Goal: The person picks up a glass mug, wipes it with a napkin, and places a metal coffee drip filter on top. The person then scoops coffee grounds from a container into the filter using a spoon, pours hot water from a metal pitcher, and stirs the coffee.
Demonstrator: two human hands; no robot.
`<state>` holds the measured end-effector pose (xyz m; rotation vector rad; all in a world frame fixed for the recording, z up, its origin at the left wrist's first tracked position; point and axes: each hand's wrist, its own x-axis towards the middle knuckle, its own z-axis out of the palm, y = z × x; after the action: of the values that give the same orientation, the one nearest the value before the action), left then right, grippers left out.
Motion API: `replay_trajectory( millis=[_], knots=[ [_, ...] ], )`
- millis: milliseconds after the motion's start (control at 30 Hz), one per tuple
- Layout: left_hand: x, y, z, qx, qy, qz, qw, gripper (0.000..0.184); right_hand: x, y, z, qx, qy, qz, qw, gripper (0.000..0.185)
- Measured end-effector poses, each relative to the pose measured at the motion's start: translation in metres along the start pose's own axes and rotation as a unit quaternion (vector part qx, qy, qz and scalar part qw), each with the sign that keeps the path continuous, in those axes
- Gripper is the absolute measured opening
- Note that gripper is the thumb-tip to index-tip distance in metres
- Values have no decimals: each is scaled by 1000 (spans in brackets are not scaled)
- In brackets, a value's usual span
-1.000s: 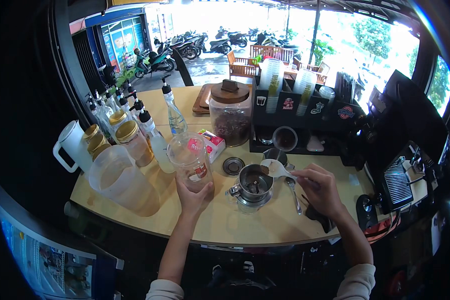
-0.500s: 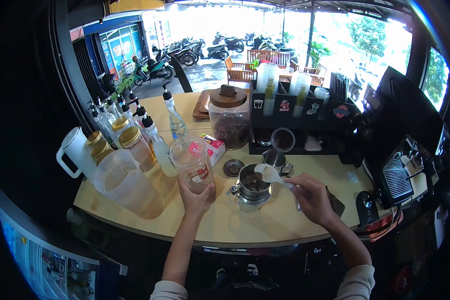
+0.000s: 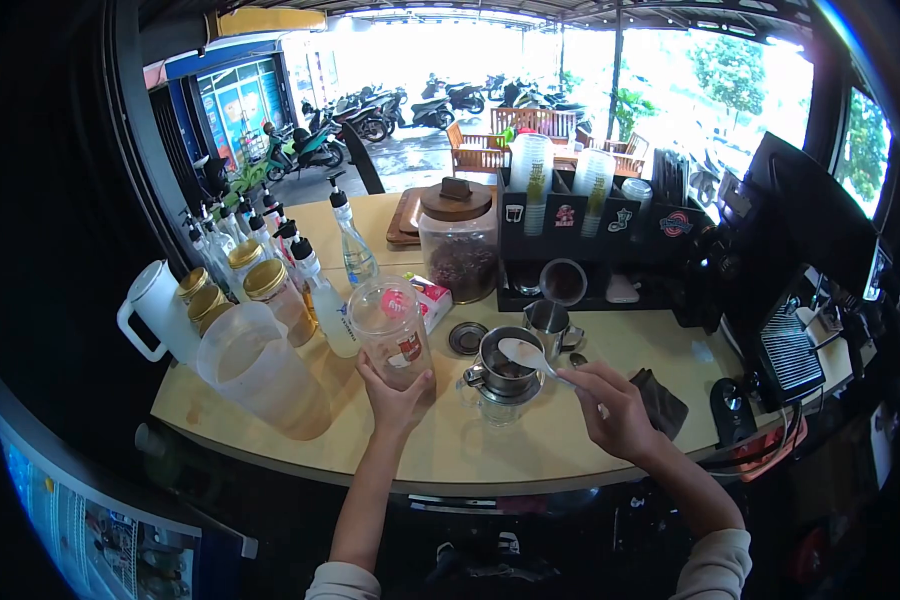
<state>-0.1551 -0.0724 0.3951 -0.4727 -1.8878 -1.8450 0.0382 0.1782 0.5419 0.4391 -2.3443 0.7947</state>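
My left hand [image 3: 398,392] is wrapped round the lower part of a clear plastic jar [image 3: 388,325] with a pink sticker. My right hand [image 3: 610,408] pinches the handle of a white spoon [image 3: 523,352]. The spoon's bowl is over the open top of a metal drip filter [image 3: 507,372], with dark contents partly visible inside. The filter sits on a clear glass [image 3: 500,412]. A round metal lid [image 3: 467,338] lies behind it, and a metal cup [image 3: 552,323] stands close by to the right.
A large translucent pitcher [image 3: 255,370], gold-lidded jars [image 3: 270,285] and pump bottles [image 3: 350,240] stand left. At the back are a wooden-lidded jar [image 3: 458,250] and a black cup organizer [image 3: 595,225]. A dark cloth [image 3: 660,403] lies right, near a black machine [image 3: 795,340].
My right hand has moved left and slightly down, bringing the spoon further over the filter. The spoon's bowl has tipped. My left hand still holds the jar.
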Motion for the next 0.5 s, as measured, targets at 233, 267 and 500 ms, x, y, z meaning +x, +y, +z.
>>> replay_trajectory(
  millis=[233, 267, 500],
  knots=[
    [-2, 4, -5, 8, -11, 2, 1000, 96, 23, -15, -3, -13, -43, 25, 999, 22],
    [-2, 3, -5, 2, -16, -5, 1000, 97, 32, -16, -2, -24, -26, -17, 999, 19],
    [-4, -5, -10, 68, -25, 27, 997, 99, 121, -46, 22, -181, -15, -196, 964, 22]
  ],
)
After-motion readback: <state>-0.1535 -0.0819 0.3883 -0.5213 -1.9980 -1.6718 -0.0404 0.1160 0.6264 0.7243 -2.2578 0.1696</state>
